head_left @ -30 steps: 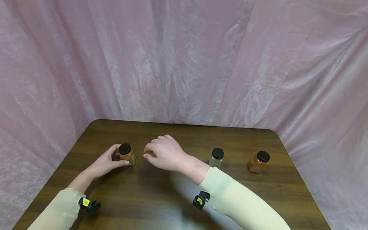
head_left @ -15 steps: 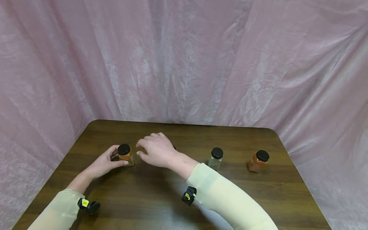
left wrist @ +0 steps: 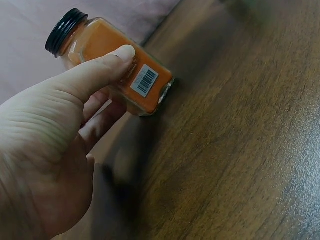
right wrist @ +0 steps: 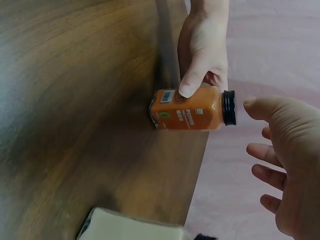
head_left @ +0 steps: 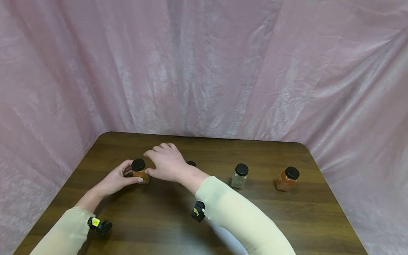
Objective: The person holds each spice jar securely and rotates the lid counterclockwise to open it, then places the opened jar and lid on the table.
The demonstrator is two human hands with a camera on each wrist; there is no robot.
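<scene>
Two hands meet at an orange spice jar (head_left: 140,171) near the table's left edge (head_left: 83,161). Left hand (head_left: 117,179) grips its sides; right hand (head_left: 164,162) hovers above the lid, fingers spread, holding nothing. Bare wood lies in front.

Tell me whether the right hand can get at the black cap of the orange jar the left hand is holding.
Probably yes. The right hand hovers open just beside the cap, and the left hand holds the orange jar by its body only, so the cap is uncovered.

The left hand (left wrist: 47,150) grips an orange spice jar (left wrist: 117,67) standing on the wooden table (left wrist: 240,140), thumb pressed beside its barcode.
</scene>
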